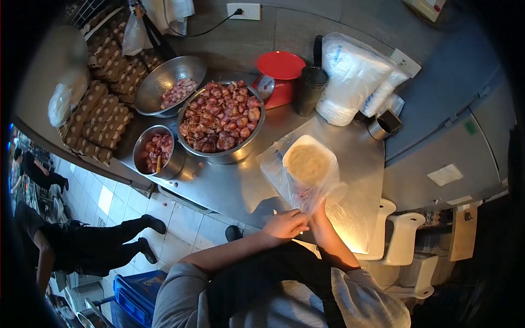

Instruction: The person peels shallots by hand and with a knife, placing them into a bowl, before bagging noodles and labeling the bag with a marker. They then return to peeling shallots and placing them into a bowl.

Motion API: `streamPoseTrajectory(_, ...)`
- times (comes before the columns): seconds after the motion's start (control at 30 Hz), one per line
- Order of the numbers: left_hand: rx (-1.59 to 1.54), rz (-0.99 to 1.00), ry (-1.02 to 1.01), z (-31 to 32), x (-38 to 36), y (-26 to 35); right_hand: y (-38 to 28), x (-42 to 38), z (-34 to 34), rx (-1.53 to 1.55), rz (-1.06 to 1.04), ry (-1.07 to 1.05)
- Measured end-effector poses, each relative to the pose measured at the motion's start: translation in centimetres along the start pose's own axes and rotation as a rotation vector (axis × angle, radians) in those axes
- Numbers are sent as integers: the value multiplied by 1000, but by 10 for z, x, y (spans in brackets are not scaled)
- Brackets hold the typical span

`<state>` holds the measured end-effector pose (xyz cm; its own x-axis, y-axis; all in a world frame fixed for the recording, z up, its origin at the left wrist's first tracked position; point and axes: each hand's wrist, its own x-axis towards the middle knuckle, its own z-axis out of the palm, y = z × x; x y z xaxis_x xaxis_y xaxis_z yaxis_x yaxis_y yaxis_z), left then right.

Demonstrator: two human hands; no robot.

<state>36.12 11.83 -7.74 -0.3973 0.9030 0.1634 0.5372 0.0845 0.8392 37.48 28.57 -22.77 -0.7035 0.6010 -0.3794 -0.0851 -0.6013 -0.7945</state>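
A clear plastic bag point(272, 170) lies around a white tub point(331, 158) with a pale, mashed-looking filling, on the steel table. My right hand point(319, 212) is closed on the near end of the bag, its fingers partly behind the plastic. Small pinkish pieces point(302, 194) show through the film close to it. Right beside that wrist, my left hand point(285, 225) is closed, with fingertips at the bag's edge. Small whitish bits stick out around its fingers; I cannot tell what it grips.
On the steel table point(227, 183) stand a large bowl of shallots point(221, 117), a colander point(183, 66), a smaller pot point(174, 158) of peelings, a red scale point(280, 65) and packs of plastic bags point(350, 76). Egg trays point(93, 123) lean left. A person point(104, 246) stands behind, left; stools point(402, 238) right.
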Motion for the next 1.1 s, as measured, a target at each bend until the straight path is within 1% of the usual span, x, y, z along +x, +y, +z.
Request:
streamPoseTrajectory(0.07, 41, 18, -33, -2, -3, 1, 17, 20, -12, -73, 94, -192)
streamPoseTrajectory(0.1, 43, 17, -64, -1, -6, -1, 9, 18, -6, -77, 107, -276)
streamPoseTrajectory(0.13, 45, 17, -96, -1, -7, -2, -1, 11, 1, -73, 126, -315)
streamPoseTrajectory(0.17, 61, 7, -51, -3, -8, -1, -12, 4, 7, -70, 146, -354)
streamPoseTrajectory(0.23, 89, -7, 33, -9, -6, 5, -42, -24, 20, -44, 197, -333)
streamPoseTrajectory(0.27, 100, 25, 144, -13, -2, -4, -58, -44, 24, -181, 64, -163)
streamPoseTrajectory(0.3, 90, 4, 238, -27, 7, 1, -72, -67, 23, -314, -69, 2)
streamPoseTrajectory(0.33, 137, 3, 326, -35, 18, -6, -88, -85, 11, -450, -86, 30)
streamPoseTrajectory(0.37, 189, -7, 426, -40, 29, -16, -82, -83, -28, -723, -323, 45)
streamPoseTrajectory(0.43, 219, -17, 476, -54, 57, -39, -93, -102, -45, -918, -611, 371)
streamPoseTrajectory(0.47, 330, -40, 537, -48, 73, -68, -101, -109, -43, -933, -795, 412)
streamPoseTrajectory(0.5, 443, -69, 595, -41, 92, -97, -115, -116, -23, -1032, -982, 289)
streamPoseTrajectory(0.53, 482, -191, 603, -35, 110, -117, -124, -123, 5, -1219, -1064, 211)
streamPoseTrajectory(0.57, 507, -310, 602, -30, 123, -129, -120, -119, 22, -1276, -983, 74)
streamPoseTrajectory(0.63, 432, -605, 446, -32, 138, -123, -112, -117, 32, -1412, -810, -155)
streamPoseTrajectory(0.7, 312, -704, 163, -34, 141, -130, -95, -95, -1, -1506, -672, -95)
streamPoseTrajectory(0.73, 340, -702, 227, -19, 145, -142, -86, -76, -25, -1556, -602, -65)
streamPoseTrajectory(0.77, 370, -703, 289, -13, 144, -154, -78, -51, -54, -1442, -671, -60)
streamPoseTrajectory(0.8, 211, -727, 309, -21, 130, -140, -69, -25, -87, -1327, -722, -51)
streamPoseTrajectory(0.83, 54, -742, 327, -29, 114, -117, -63, -10, -99, -1208, -765, -36)
streamPoseTrajectory(0.87, -210, -826, 384, -30, 104, -109, -74, -17, -81, -1139, -596, -45)
streamPoseTrajectory(0.9, -481, -893, 438, -26, 96, -102, -106, -49, -38, -1072, -427, -52)
streamPoseTrajectory(0.93, -466, -895, 378, -24, 90, -96, -123, -62, -11, -1001, -263, -61)
streamPoseTrajectory(0.97, -454, -897, 318, -21, 85, -94, -118, -34, -24, -1017, -323, -68)
streamPoseTrajectory(1.03, -528, -920, 132, -15, 75, -98, -104, 36, -57, -1040, -441, -71)
streamPoseTrajectory(1.1, -775, -846, 212, 4, 65, -114, -97, 50, -49, -1006, -417, -79)
